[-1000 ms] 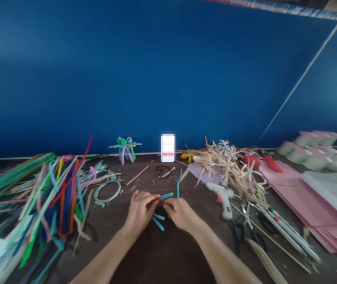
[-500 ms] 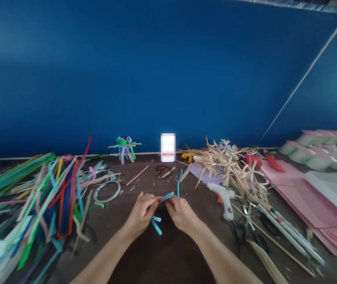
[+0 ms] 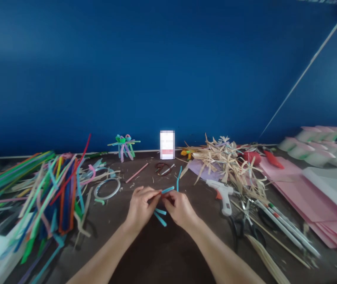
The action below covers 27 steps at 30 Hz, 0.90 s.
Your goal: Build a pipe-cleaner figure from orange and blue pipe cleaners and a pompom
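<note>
My left hand (image 3: 141, 208) and my right hand (image 3: 179, 209) meet over the middle of the dark table (image 3: 162, 256). Both pinch a small bundle of light-blue pipe cleaner pieces (image 3: 160, 216), their fingers closed on it. One blue end (image 3: 167, 190) sticks out above the fingers, and two short ends hang below between the hands. A small red bit shows at the left fingertips. Another blue pipe cleaner piece (image 3: 178, 178) lies just beyond my right hand.
A big heap of coloured pipe cleaners (image 3: 38, 193) fills the left. A tape ring (image 3: 107, 189) lies near it. A glue gun (image 3: 222, 193), scissors (image 3: 245, 225), straw strips (image 3: 230, 165), pink paper sheets (image 3: 304, 201) and cups (image 3: 313, 146) crowd the right. A pipe-cleaner figure (image 3: 124, 146) stands by the blue wall.
The hands keep working the blue bundle in place; the fingers shifted slightly and the lower ends swung a little. The view tilted a touch.
</note>
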{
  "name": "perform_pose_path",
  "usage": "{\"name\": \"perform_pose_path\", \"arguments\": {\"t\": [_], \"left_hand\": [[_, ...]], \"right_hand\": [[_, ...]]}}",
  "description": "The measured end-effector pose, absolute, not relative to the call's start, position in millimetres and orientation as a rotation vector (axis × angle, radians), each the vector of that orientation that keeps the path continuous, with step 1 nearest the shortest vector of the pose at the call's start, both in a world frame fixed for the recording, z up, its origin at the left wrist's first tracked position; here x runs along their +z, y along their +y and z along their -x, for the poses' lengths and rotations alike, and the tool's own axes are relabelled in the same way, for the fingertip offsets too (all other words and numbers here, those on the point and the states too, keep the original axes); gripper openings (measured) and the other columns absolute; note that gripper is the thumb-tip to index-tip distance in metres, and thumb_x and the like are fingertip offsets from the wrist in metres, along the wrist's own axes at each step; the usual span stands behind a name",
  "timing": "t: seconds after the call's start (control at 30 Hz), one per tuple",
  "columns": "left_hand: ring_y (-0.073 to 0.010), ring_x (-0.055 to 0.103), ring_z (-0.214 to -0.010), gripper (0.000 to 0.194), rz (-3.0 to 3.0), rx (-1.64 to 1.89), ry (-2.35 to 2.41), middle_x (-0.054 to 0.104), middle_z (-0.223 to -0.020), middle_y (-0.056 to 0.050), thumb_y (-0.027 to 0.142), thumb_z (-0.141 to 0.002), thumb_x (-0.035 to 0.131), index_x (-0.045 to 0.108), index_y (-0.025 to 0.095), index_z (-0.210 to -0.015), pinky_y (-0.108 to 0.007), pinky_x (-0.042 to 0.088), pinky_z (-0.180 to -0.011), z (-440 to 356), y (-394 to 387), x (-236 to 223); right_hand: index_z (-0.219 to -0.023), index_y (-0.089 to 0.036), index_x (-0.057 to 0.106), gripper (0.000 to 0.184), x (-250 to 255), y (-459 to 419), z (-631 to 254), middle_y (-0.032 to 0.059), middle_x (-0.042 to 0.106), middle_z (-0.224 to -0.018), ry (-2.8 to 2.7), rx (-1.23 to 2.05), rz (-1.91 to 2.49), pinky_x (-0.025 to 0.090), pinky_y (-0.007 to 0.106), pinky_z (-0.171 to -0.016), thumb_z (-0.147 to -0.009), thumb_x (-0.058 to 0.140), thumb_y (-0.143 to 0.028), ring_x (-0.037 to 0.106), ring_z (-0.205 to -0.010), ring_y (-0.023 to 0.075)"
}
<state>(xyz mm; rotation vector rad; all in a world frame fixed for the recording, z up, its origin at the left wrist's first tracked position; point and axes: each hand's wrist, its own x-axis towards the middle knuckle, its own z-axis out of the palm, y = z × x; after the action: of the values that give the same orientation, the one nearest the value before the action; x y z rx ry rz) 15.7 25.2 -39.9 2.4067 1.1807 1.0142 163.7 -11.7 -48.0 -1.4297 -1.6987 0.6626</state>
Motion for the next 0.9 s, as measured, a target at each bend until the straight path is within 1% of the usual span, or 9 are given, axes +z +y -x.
{"name": "perform_pose_path", "arguments": {"t": [0.1,0.2,0.33,0.43,0.53,0.6,0.77,0.83,0.9], "left_hand": [[-0.0154,0.059,-0.072,0.021,-2.505,1.002,1.294,0.066,-0.077,-0.002,0.028,-0.082,0.045,0.065,0.021,-0.084,-0.032,0.034,-0.075,-21.2,27.1,-38.0],[-0.0161,0.058,-0.071,0.02,-2.668,0.902,1.319,0.064,-0.076,-0.002,0.026,-0.083,0.045,0.063,0.022,-0.087,-0.033,0.031,-0.072,-23.3,27.0,-35.3],[-0.0168,0.055,-0.068,0.02,-2.888,0.73,1.282,0.061,-0.069,-0.002,0.02,-0.083,0.043,0.062,0.02,-0.077,-0.035,0.029,-0.07,-27.3,24.6,-33.6],[-0.0167,0.054,-0.066,0.019,-2.998,0.692,1.199,0.058,-0.066,-0.002,0.015,-0.081,0.044,0.061,0.019,-0.072,-0.037,0.03,-0.075,-32.0,26.1,-33.1],[-0.0159,0.053,-0.065,0.019,-3.055,0.704,1.019,0.057,-0.065,-0.001,0.015,-0.081,0.045,0.061,0.019,-0.071,-0.04,0.029,-0.081,-33.5,31.7,-34.1],[-0.0147,0.054,-0.066,0.019,-3.034,0.754,0.864,0.059,-0.066,-0.001,0.016,-0.082,0.044,0.061,0.02,-0.075,-0.039,0.03,-0.083,-31.8,35.7,-36.5],[-0.0118,0.057,-0.072,0.018,-2.889,0.882,0.664,0.064,-0.077,0.0,0.015,-0.084,0.043,0.06,0.02,-0.085,-0.039,0.027,-0.091,-25.9,38.1,-42.7],[-0.0118,0.057,-0.072,0.016,-2.858,0.851,0.638,0.064,-0.077,0.0,0.016,-0.084,0.044,0.06,0.019,-0.084,-0.036,0.032,-0.088,-25.6,36.8,-43.3],[-0.0123,0.057,-0.07,0.015,-2.82,0.815,0.651,0.064,-0.076,-0.001,0.018,-0.084,0.045,0.059,0.018,-0.082,-0.032,0.038,-0.078,-26.2,35.3,-43.9]], "right_hand": [[-0.082,-0.02,0.06,0.014,-45.8,-12.5,-163.6,-0.0006,0.062,-0.064,-1.734,0.611,1.496,0.036,0.02,-0.053,-0.076,0.047,-0.019,0.055,-0.055,0.0124],[-0.086,-0.021,0.06,0.015,-42.0,-14.2,-166.3,0.0012,0.066,-0.07,-1.819,0.504,1.585,0.036,0.02,-0.056,-0.077,0.048,-0.019,0.059,-0.062,0.0144],[-0.082,-0.021,0.063,0.018,-36.9,-15.6,-172.4,0.0041,0.068,-0.074,-1.908,0.41,1.69,0.036,0.021,-0.059,-0.08,0.045,-0.023,0.062,-0.07,0.0168],[-0.077,-0.02,0.063,0.018,-33.4,-14.4,-179.7,0.0039,0.067,-0.071,-1.908,0.362,1.725,0.035,0.022,-0.059,-0.08,0.045,-0.025,0.062,-0.068,0.0166],[-0.074,-0.02,0.062,0.013,-32.4,-9.8,-189.2,0.0021,0.066,-0.072,-1.8,0.352,1.669,0.036,0.021,-0.06,-0.077,0.051,-0.027,0.06,-0.067,0.0154],[-0.071,-0.02,0.061,0.01,-33.7,-4.8,-195.4,0.0008,0.064,-0.069,-1.682,0.428,1.597,0.037,0.021,-0.059,-0.074,0.054,-0.026,0.058,-0.064,0.0137],[-0.064,-0.016,0.061,0.012,-39.0,6.3,-203.9,-0.0021,0.056,-0.057,-1.429,0.842,1.414,0.037,0.02,-0.053,-0.07,0.056,-0.025,0.05,-0.054,0.0104],[-0.064,-0.015,0.06,0.011,-39.9,7.7,-203.8,-0.0035,0.053,-0.054,-1.324,0.958,1.365,0.036,0.02,-0.052,-0.068,0.058,-0.025,0.046,-0.051,0.0088],[-0.073,-0.015,0.06,0.013,-39.9,7.1,-202.0,-0.0056,0.049,-0.052,-1.221,1.063,1.332,0.033,0.019,-0.047,-0.068,0.059,-0.028,0.042,-0.046,0.0075]]}}
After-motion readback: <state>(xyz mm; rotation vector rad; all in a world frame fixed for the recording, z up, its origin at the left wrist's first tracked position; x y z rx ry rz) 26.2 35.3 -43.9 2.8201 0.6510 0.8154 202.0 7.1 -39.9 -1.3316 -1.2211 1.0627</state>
